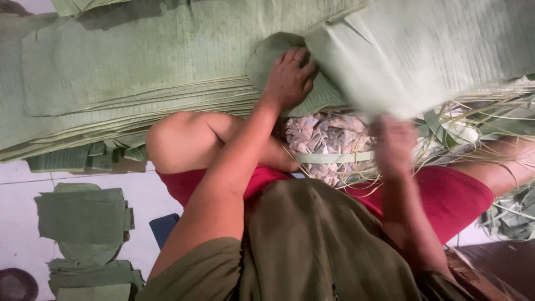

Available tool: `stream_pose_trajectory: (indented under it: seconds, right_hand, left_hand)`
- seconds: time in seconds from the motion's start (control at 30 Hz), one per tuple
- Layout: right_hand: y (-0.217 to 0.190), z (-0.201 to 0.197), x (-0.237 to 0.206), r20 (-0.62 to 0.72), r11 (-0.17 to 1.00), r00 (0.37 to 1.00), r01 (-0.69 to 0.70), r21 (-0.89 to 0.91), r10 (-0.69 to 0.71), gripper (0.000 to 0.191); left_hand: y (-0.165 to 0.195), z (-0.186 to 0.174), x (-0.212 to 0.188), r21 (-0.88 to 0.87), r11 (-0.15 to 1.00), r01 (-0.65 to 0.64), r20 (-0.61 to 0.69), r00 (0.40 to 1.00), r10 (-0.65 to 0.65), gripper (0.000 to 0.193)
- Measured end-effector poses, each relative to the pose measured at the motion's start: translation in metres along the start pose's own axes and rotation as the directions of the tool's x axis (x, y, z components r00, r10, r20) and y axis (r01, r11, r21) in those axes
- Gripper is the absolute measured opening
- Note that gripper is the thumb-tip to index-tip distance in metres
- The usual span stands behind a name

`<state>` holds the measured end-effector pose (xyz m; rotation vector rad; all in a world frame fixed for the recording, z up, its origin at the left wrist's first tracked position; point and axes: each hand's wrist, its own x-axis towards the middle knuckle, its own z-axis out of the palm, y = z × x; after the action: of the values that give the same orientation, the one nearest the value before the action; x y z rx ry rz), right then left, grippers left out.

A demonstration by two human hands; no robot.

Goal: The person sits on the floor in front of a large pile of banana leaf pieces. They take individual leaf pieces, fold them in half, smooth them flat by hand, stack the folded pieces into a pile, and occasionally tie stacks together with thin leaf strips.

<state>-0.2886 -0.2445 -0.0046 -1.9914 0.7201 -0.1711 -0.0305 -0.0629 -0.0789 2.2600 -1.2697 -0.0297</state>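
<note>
My left hand [290, 78] pressed flat, fingers together, on a round leaf piece [273, 56] atop the big leaf stack [111, 83], while my blurry right hand [394, 146] pinched a leaf sheet [390, 61] that could tear if tugged.

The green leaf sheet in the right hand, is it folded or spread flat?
Spread: the broad green leaf sheet hangs open, unfolded, from the blurred right hand.
</note>
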Motion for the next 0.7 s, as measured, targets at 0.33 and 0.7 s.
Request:
stream_pose_trajectory:
  seconds: [0.33,0.7]
  right_hand:
    - [-0.055,-0.008,0.002,0.111,0.682,0.919,-0.358,0.638,0.378,0.029]
    - [0.008,0.121,-0.012,0.461,0.393,0.82,-0.568,0.723,0.338,0.016]
  left_hand:
    - [0.074,-0.056,-0.009,0.275,0.959,0.061,0.359,0.919,-0.162,0.074]
    - [-0.07,-0.096,0.033,-0.632,0.717,0.294,-0.392,0.676,-0.624,0.027]
